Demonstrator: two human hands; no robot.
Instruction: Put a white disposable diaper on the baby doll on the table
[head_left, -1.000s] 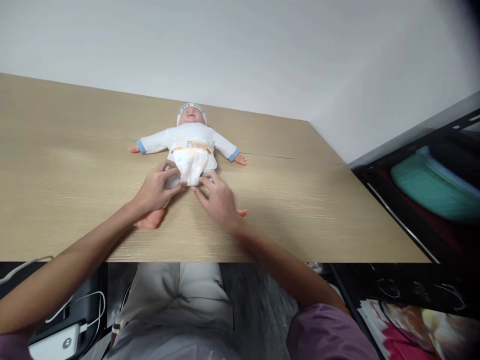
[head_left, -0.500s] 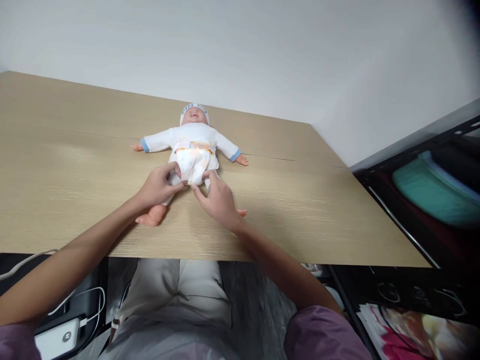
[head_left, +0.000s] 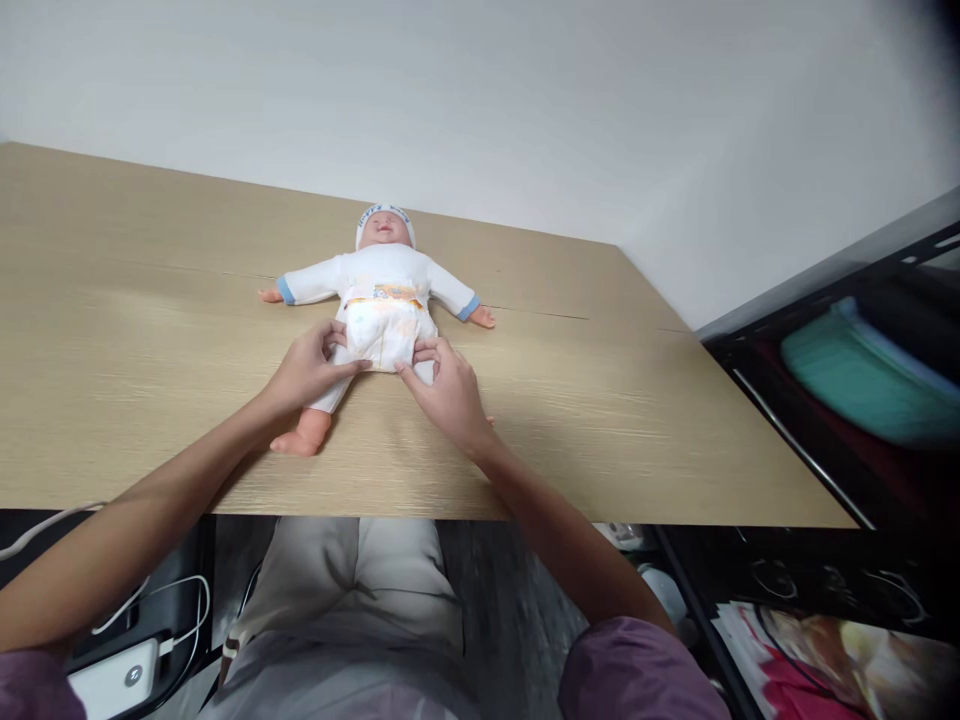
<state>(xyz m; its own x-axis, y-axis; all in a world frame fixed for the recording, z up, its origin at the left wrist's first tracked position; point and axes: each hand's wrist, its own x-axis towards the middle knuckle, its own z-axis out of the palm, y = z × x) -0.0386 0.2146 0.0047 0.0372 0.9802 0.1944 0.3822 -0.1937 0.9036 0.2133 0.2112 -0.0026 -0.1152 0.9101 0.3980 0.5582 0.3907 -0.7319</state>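
The baby doll [head_left: 384, 285] lay on its back on the worktop [head_left: 135, 330], nearer the far edge. The left hand [head_left: 309, 366] pinched the lower left edge of its diaper [head_left: 382, 330]; the right hand [head_left: 448, 388] pinched the lower right edge.
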